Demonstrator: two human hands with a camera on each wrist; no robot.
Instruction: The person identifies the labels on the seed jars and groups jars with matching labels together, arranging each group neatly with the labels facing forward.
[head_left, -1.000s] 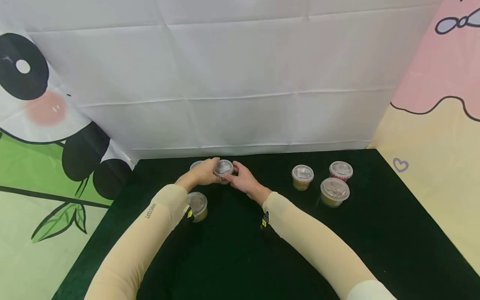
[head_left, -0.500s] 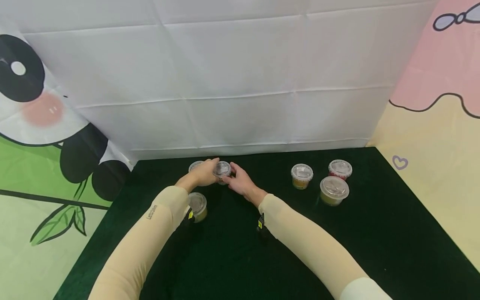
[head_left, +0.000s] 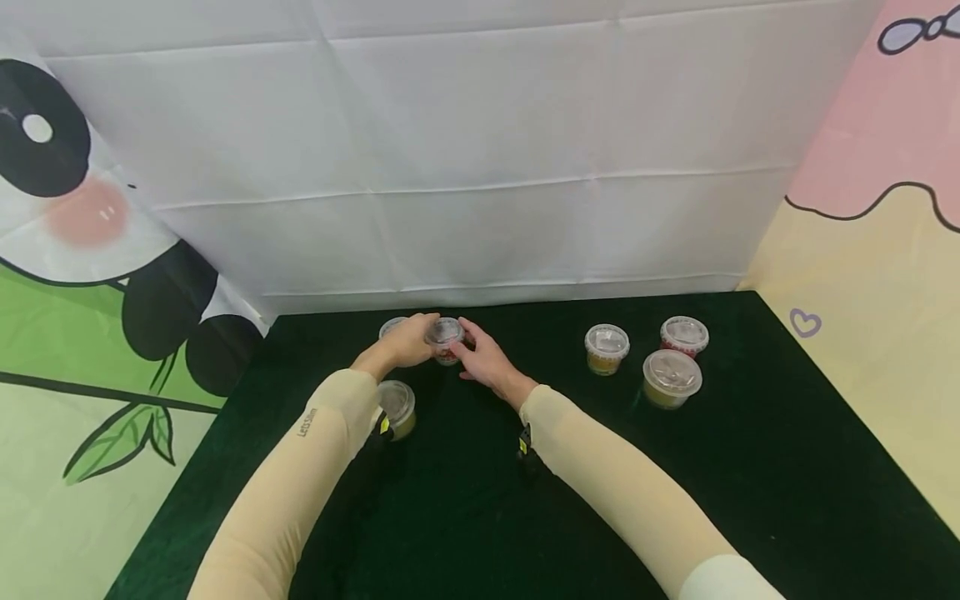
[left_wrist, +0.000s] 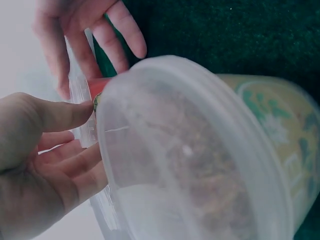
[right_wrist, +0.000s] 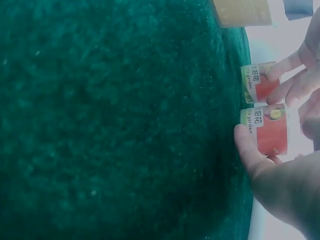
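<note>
Between my hands at the back left, a small clear-lidded cup [head_left: 444, 330] stands upright. Its red label [right_wrist: 274, 137] shows in the right wrist view. My left hand [head_left: 401, 343] grips the cup from the left, its thumb [left_wrist: 70, 116] on the near side. From the right, my right hand [head_left: 487, 362] pinches it, with the thumb in front and fingers behind. Partly hidden behind my left hand is another small lidded cup [head_left: 392, 324], also red-labelled. A larger beige cup [left_wrist: 282, 117] stands nearer me, beside my left wrist, and fills much of the left wrist view.
Toward the right of the dark green table [head_left: 465, 517] stand three more lidded cups: a small yellow one [head_left: 606, 348], a small red one [head_left: 685, 333] and a larger yellowish-green one [head_left: 672, 379]. A white cloth wall [head_left: 487, 242] rises directly behind the table's back edge.
Between my fingers the small cup has turned, so its red label now shows toward me. My right hand has shifted slightly left. Other cups stay put.
</note>
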